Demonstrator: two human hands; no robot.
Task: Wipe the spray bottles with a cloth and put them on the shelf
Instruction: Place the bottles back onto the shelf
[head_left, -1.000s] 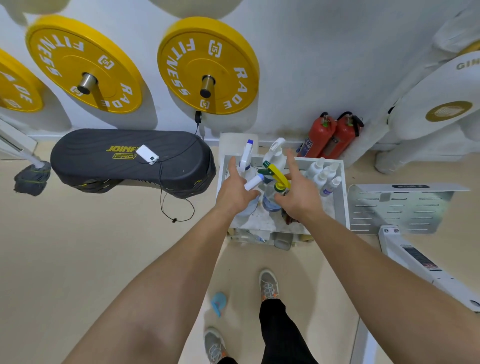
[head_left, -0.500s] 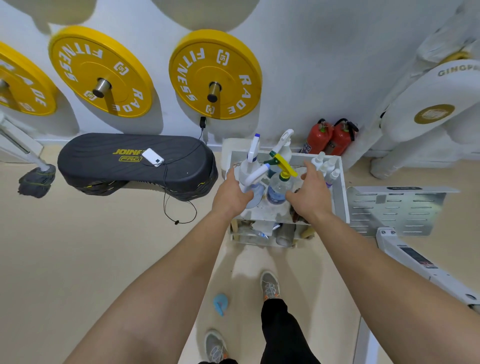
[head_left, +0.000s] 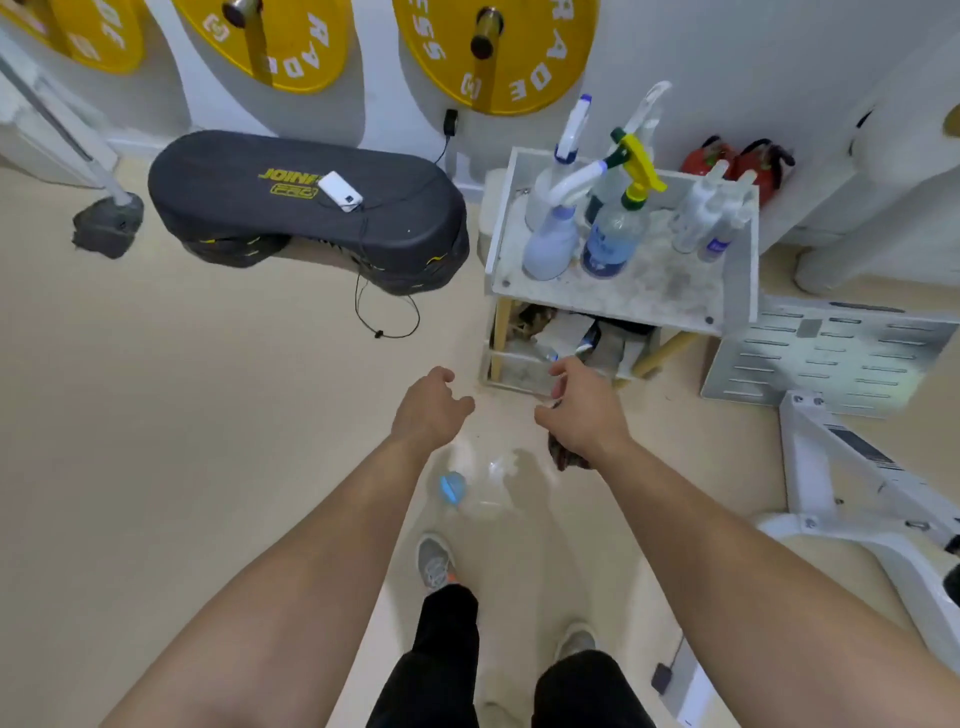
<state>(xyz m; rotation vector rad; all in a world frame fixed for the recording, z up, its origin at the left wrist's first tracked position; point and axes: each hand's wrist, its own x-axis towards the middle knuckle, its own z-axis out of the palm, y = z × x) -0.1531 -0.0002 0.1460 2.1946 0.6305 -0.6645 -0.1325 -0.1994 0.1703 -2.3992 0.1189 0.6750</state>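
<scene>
Down on the floor, just below both hands: a clear bottle (head_left: 483, 491) with a blue end, too blurred to make out a trigger. Probably next for wiping. Just above it, left hand (head_left: 431, 410) loosely curled and empty; right hand (head_left: 582, 410) clutching a dark cloth (head_left: 563, 457) hanging under the palm. Best to grasp the body with the free left, lift clear, then run the cloth round body and nozzle while turning. Beyond, upright on the top tray of the white shelf (head_left: 639, 299): several spray bottles (head_left: 553, 244), small white bottles (head_left: 711, 223) to their right. Set down on the bare front strip without knocking neighbours. Further off, black bench (head_left: 306, 208) and red extinguishers (head_left: 748, 166).
</scene>
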